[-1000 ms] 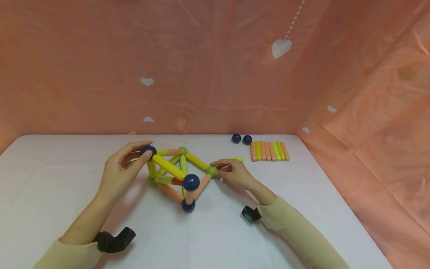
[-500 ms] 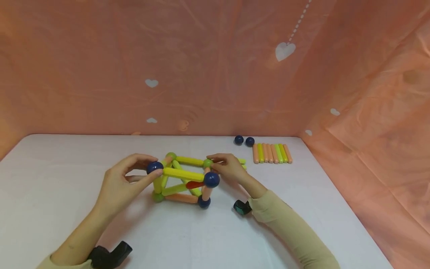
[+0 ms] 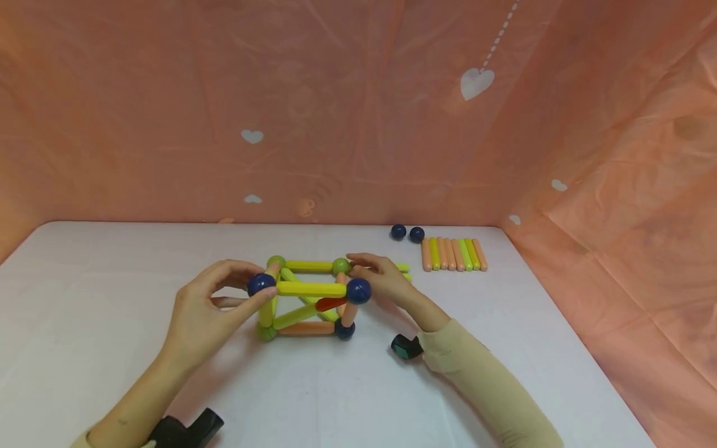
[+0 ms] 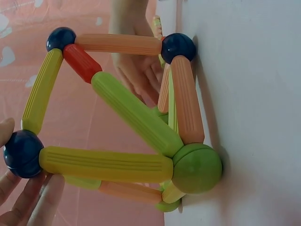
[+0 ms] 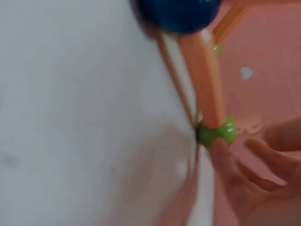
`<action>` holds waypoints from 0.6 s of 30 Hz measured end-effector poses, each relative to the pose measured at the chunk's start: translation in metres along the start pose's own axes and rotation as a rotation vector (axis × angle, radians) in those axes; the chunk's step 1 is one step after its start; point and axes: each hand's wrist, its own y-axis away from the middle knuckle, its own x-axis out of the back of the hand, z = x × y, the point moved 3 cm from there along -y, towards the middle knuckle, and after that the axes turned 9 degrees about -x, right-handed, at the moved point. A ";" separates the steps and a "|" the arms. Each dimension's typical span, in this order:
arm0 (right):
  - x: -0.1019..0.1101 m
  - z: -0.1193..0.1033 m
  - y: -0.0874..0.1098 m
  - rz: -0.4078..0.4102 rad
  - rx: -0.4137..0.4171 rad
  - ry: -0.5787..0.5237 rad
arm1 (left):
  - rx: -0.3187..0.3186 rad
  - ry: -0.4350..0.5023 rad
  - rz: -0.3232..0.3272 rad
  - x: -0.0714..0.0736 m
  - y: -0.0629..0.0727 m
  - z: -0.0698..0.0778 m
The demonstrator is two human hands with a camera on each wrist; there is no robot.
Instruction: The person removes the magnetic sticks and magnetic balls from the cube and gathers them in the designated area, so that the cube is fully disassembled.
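A frame of magnetic sticks and balls stands on the table. At its upper left corner my left hand (image 3: 204,305) pinches a navy ball (image 3: 261,285) between thumb and fingers. From that ball a yellow stick (image 3: 311,289) runs to another navy ball (image 3: 358,290). A green stick with a red end (image 4: 134,113) slants across the near side, down to a green ball (image 4: 197,168). At the back right corner is a green ball (image 5: 216,132); my right hand (image 3: 383,278) is beside it, thumb right at it and the other fingers spread apart from it.
Two loose navy balls (image 3: 398,232) lie at the back right. Beside them is a row of orange, yellow and green sticks (image 3: 454,254). More green sticks (image 3: 404,269) show just behind my right hand. An orange cloth (image 3: 358,112) with white hearts hangs behind the table.
The frame has turned so its yellow top stick now runs level across, its right end farther back. My left hand moved with it, slightly lower and right. The right fingers have loosened from the green ball.
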 end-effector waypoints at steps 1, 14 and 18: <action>0.002 -0.002 0.004 0.015 0.025 -0.020 | -0.010 -0.003 -0.001 0.000 0.000 0.000; 0.005 -0.037 0.075 0.017 0.489 -0.081 | -0.167 0.071 -0.055 -0.002 -0.001 -0.006; -0.001 -0.039 0.079 0.054 0.481 0.052 | -0.162 0.081 -0.046 -0.004 0.000 -0.006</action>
